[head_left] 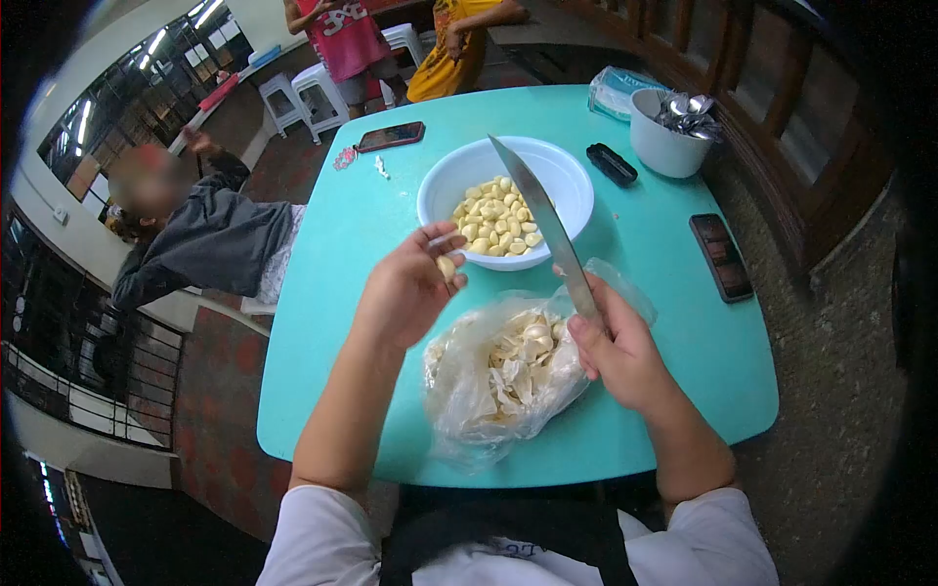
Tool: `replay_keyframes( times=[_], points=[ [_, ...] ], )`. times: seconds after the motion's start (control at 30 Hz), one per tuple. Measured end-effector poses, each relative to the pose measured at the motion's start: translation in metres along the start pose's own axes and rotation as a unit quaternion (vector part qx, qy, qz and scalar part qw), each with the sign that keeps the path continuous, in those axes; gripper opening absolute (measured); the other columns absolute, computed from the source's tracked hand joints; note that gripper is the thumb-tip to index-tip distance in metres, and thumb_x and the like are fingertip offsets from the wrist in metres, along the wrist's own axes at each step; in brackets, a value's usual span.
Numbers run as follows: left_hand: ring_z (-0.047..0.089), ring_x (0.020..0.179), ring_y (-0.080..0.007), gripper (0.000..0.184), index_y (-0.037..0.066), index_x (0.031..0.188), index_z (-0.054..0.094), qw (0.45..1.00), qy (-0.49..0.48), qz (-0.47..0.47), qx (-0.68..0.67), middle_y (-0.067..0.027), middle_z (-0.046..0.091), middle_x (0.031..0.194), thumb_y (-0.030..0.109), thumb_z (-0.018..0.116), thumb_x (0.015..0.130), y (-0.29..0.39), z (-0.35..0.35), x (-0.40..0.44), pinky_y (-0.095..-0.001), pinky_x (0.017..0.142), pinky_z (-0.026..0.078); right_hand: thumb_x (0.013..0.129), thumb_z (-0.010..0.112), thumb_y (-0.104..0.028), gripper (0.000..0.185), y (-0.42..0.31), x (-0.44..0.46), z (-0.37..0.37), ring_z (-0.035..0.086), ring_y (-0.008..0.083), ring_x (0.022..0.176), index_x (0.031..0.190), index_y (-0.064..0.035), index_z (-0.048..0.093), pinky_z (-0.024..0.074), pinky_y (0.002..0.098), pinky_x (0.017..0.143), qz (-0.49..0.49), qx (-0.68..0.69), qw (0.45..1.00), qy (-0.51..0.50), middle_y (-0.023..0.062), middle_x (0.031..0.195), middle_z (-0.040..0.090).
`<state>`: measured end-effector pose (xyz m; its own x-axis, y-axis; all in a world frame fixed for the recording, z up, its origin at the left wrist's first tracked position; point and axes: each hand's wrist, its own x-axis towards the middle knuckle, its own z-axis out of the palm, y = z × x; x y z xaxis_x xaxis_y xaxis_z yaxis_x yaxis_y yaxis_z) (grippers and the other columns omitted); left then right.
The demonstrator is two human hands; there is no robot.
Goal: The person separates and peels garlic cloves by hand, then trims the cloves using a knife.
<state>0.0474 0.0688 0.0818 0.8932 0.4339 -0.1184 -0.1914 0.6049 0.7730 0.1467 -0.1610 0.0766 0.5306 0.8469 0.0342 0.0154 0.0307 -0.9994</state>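
My left hand point(415, 283) is raised near the basin's front left rim, its fingers curled around a pale garlic clove point(447, 268). In my right hand point(616, 337) is a long knife point(543, 215), gripped near its handle, with the blade angled up and to the left across the basin. The white plastic basin point(572, 176) holds many peeled garlic cloves point(496, 217). Below my hands, a clear plastic bag point(459, 415) lies on the table, filled with garlic skins point(518, 366) and what look like some unpeeled bulbs. My right fingers hover over the bag's right side.
The turquoise table point(332, 322) carries a phone point(391, 137) at back left, another phone point(721, 256) at right, a black case point(612, 164), a white container point(664, 146) of spoons and a tissue pack point(618, 93). A person point(210, 234) sits at left; others stand behind.
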Motion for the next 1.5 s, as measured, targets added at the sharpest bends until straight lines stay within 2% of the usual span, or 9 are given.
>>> replay_keyframes(
  times=[0.2, 0.3, 0.4, 0.57, 0.73, 0.93, 1.07, 1.33, 1.5],
  points=[
    [0.057, 0.105, -0.0257, 0.044, 0.001, 0.121, 0.043, 0.992, -0.109, -0.022, 0.061, -0.0122, 0.049, 0.113, -0.006, 0.058, 0.08, -0.025, 0.003, -0.037, -0.0338, 0.091, 0.048, 0.094, 0.051, -0.021, 0.044, 0.003, -0.005, 0.009, 0.059, 0.015, 0.09, 0.131, -0.0003, 0.04, 0.0475, 0.027, 0.078, -0.006, 0.01, 0.998, -0.064, 0.0136, 0.106, 0.058],
    [0.059, 0.098, -0.0228, 0.045, 0.001, 0.122, 0.042, 0.989, -0.08, 0.048, 0.118, -0.0104, 0.052, 0.108, -0.003, 0.06, 0.081, -0.033, 0.01, -0.046, -0.0317, 0.087, 0.051, 0.093, 0.051, -0.023, 0.044, 0.004, -0.009, 0.013, 0.06, 0.0159, 0.088, 0.131, -0.0009, 0.041, 0.0475, 0.0274, 0.076, -0.034, -0.024, 0.996, -0.08, 0.0144, 0.103, 0.059],
    [0.062, 0.089, -0.0208, 0.047, 0.001, 0.119, 0.045, 0.988, -0.054, 0.075, 0.126, -0.0114, 0.056, 0.1, -0.004, 0.064, 0.076, -0.044, -0.006, -0.045, -0.0303, 0.077, 0.054, 0.091, 0.054, -0.025, 0.047, 0.002, -0.01, 0.02, 0.061, 0.0148, 0.076, 0.131, -0.0035, 0.042, 0.0469, 0.0276, 0.068, -0.054, -0.064, 0.992, -0.095, 0.0135, 0.088, 0.061],
    [0.063, 0.078, -0.0156, 0.034, 0.001, 0.104, 0.053, 0.987, -0.053, 0.065, 0.135, -0.0066, 0.059, 0.09, 0.006, 0.07, 0.075, -0.048, -0.011, -0.045, -0.0269, 0.072, 0.053, 0.086, 0.06, -0.026, 0.052, -0.007, -0.013, 0.025, 0.058, 0.0155, 0.058, 0.132, -0.0074, 0.042, 0.0422, 0.0286, 0.055, -0.06, -0.178, 0.975, -0.12, 0.0097, 0.065, 0.057],
    [0.063, 0.083, -0.0151, 0.029, 0.002, 0.104, 0.053, 0.995, -0.079, -0.028, 0.051, -0.0071, 0.061, 0.095, 0.009, 0.067, 0.079, -0.051, -0.009, -0.048, -0.0271, 0.073, 0.053, 0.086, 0.061, -0.026, 0.055, 0.0, -0.013, 0.028, 0.058, 0.0188, 0.057, 0.133, -0.0069, 0.041, 0.0436, 0.0305, 0.054, -0.08, -0.173, 0.977, -0.095, 0.0119, 0.07, 0.06],
    [0.062, 0.087, -0.0167, 0.031, 0.002, 0.108, 0.054, 0.992, -0.093, 0.029, 0.078, -0.0102, 0.062, 0.098, 0.013, 0.066, 0.082, -0.056, -0.007, -0.049, -0.0296, 0.077, 0.052, 0.085, 0.061, -0.026, 0.056, -0.003, -0.013, 0.027, 0.063, 0.0219, 0.064, 0.133, -0.0051, 0.04, 0.0468, 0.0321, 0.059, -0.085, -0.209, 0.969, -0.101, 0.0157, 0.079, 0.063],
    [0.063, 0.087, -0.0196, 0.028, 0.001, 0.107, 0.055, 0.977, -0.08, 0.079, 0.18, -0.014, 0.062, 0.102, 0.011, 0.065, 0.083, -0.055, -0.01, -0.046, -0.0316, 0.078, 0.053, 0.086, 0.06, -0.027, 0.056, -0.002, -0.012, 0.028, 0.065, 0.0238, 0.068, 0.132, -0.0042, 0.041, 0.0481, 0.0327, 0.062, -0.1, -0.201, 0.97, -0.094, 0.0172, 0.084, 0.064],
    [0.065, 0.084, -0.021, 0.024, 0.0, 0.103, 0.056, 0.95, -0.062, 0.097, 0.289, -0.0153, 0.064, 0.1, 0.005, 0.065, 0.081, -0.048, -0.008, -0.049, -0.0322, 0.075, 0.055, 0.086, 0.06, -0.028, 0.055, -0.001, -0.011, 0.025, 0.063, 0.0204, 0.065, 0.133, -0.006, 0.041, 0.0475, 0.0311, 0.062, -0.043, -0.192, 0.973, -0.124, 0.0154, 0.082, 0.064],
    [0.065, 0.083, -0.0196, 0.024, -0.001, 0.101, 0.057, 0.982, -0.059, 0.094, 0.154, -0.0136, 0.063, 0.098, 0.004, 0.066, 0.079, -0.055, -0.008, -0.045, -0.0311, 0.074, 0.055, 0.083, 0.065, -0.023, 0.058, -0.004, -0.01, 0.026, 0.062, 0.018, 0.064, 0.133, -0.0074, 0.042, 0.0472, 0.0299, 0.061, -0.061, -0.189, 0.975, -0.097, 0.0143, 0.08, 0.064]
  ],
)
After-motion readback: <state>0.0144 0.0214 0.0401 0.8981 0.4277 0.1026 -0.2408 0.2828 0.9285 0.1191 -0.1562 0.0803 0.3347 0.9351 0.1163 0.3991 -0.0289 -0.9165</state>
